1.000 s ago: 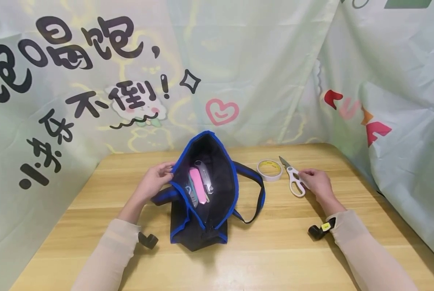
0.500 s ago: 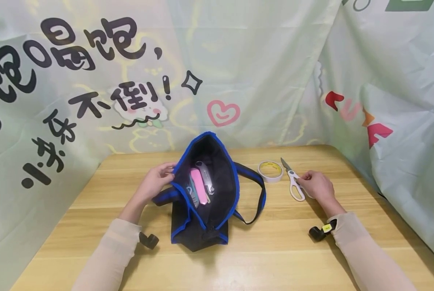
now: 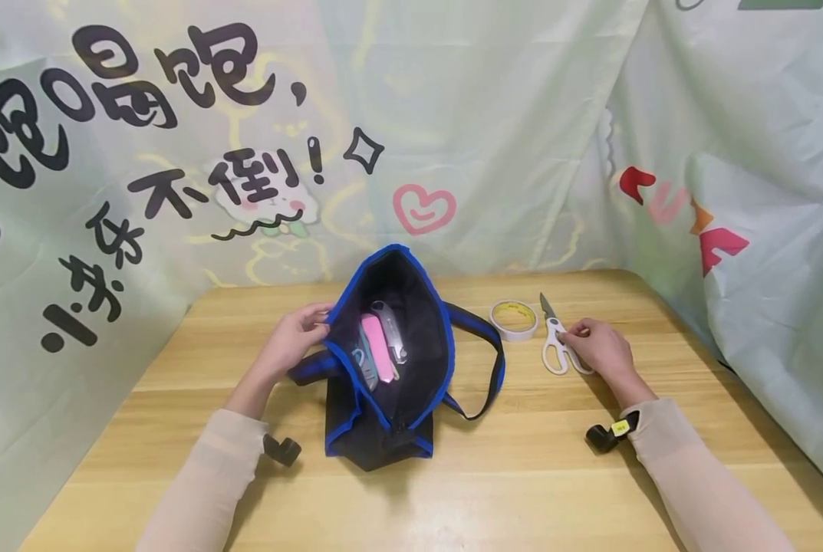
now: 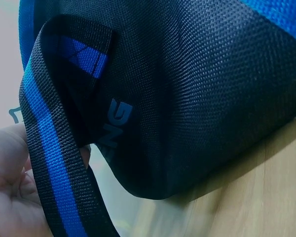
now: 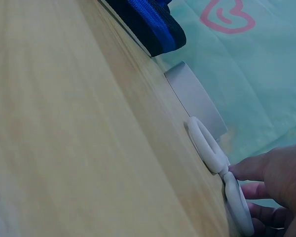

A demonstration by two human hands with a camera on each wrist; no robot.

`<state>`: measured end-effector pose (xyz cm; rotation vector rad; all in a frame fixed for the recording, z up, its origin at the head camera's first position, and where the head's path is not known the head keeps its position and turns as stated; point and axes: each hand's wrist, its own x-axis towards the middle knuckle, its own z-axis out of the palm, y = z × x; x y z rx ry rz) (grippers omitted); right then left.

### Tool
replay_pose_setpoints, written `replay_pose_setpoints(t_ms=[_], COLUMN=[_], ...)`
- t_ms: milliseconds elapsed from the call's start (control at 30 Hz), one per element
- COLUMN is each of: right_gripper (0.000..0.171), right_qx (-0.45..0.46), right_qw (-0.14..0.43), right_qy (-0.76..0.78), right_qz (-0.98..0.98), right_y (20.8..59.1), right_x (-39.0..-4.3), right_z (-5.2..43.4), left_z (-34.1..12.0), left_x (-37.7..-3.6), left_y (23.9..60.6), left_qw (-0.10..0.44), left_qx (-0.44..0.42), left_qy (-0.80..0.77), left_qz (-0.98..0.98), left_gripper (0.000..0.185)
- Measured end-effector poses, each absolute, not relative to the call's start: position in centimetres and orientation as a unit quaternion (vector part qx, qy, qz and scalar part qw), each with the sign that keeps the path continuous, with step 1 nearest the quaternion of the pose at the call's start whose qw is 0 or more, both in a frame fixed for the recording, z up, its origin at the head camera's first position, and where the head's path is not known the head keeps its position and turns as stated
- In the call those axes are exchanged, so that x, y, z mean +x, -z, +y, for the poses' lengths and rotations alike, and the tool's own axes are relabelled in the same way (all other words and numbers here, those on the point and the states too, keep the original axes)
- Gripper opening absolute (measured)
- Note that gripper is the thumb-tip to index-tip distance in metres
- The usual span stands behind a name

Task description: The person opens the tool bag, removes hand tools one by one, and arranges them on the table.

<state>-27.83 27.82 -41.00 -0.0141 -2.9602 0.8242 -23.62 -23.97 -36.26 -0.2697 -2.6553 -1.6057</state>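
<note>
A black tote bag with blue trim (image 3: 421, 383) stands on the table, its mouth spread toward me. Inside lie a pink slim object (image 3: 376, 346), a silver-grey utility knife (image 3: 389, 330) and a bluish-grey item (image 3: 366, 364). My left hand (image 3: 295, 337) holds the bag's left rim; in the left wrist view a strap (image 4: 52, 143) crosses in front of that hand, hiding some fingers. On the right, white-handled scissors (image 3: 554, 325) lie blades away from me. My right hand (image 3: 603, 351) pinches them near the pivot, thumb and fingers at the handle in the right wrist view.
A white tape roll (image 3: 515, 335) lies between the bag's right strap (image 3: 499, 376) and the scissors. Printed cloth (image 3: 521, 153) walls the wooden table (image 3: 480, 491) at the back and both sides.
The scissors have turned slightly, with the blade tip shifting right and the handle loops swinging left under my right hand. My left hand and the bag stay put.
</note>
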Motion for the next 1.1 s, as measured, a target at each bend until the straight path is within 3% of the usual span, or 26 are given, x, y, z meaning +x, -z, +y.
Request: replay_pose_setpoints(t_ms=[267, 433, 700, 1100], right_gripper=[0.039, 0.044, 0.041, 0.049], right_qx=[0.007, -0.009, 0.023, 0.148], right_qw=[0.04, 0.033, 0.082, 0.005], right_qy=[-0.269, -0.269, -0.281, -0.334], right_qz=[-0.962, -0.962, -0.956, -0.931], right_y=[41.0, 40.6, 38.4, 34.5], right_x=[-28.2, -27.7, -26.9, -28.1], right_z=[27.8, 27.7, 26.0, 20.6], left_z=[-23.0, -23.4, -23.9, -24.0], left_x=[-22.2, -22.8, -24.0, -23.8], left_y=[34.1, 35.1, 35.9, 36.2], left_qw=[0.009, 0.007, 0.008, 0.014], left_qx=[-0.089, -0.085, -0.094, -0.088], left_qy=[0.516, 0.518, 0.529, 0.52], left_qz=[-0.852, -0.851, -0.843, -0.85], left_gripper=[0.042, 0.043, 0.042, 0.044])
